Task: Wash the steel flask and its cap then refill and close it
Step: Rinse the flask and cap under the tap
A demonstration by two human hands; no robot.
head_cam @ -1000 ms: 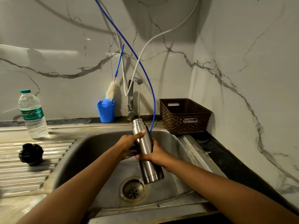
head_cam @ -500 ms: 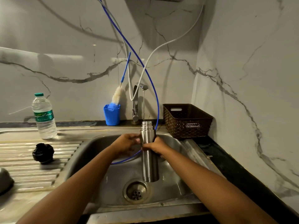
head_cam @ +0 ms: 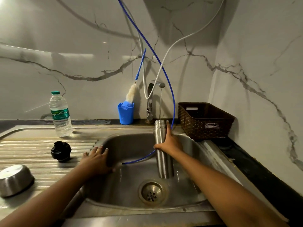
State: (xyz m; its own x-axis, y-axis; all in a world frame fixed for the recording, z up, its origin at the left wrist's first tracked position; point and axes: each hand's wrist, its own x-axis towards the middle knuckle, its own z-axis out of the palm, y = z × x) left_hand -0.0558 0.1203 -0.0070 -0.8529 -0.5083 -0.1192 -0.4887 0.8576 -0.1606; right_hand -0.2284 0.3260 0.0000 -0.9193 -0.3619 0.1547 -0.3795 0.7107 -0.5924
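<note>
The steel flask (head_cam: pixel 164 163) stands upright in the sink basin (head_cam: pixel 124 182), its open mouth under the thin stream running from the tap (head_cam: pixel 155 89). My right hand (head_cam: pixel 170 141) grips the flask around its upper half. My left hand (head_cam: pixel 96 159) rests flat on the sink's left rim, holding nothing. The black inner cap (head_cam: pixel 61 151) lies on the ribbed drainboard. A steel cup-shaped outer cap (head_cam: pixel 15 181) sits upside down at the drainboard's near left.
A plastic water bottle (head_cam: pixel 60 114) stands at the back left. A blue cup (head_cam: pixel 125 113) holds a bottle brush (head_cam: pixel 131 95). A brown basket (head_cam: pixel 205 121) sits right of the tap. A blue tube (head_cam: pixel 172 102) hangs into the basin, beside a white tube (head_cam: pixel 165 63).
My left hand has let go of the flask and moved left onto the sink rim. The flask now stands upright under the running water, held by my right hand alone.
</note>
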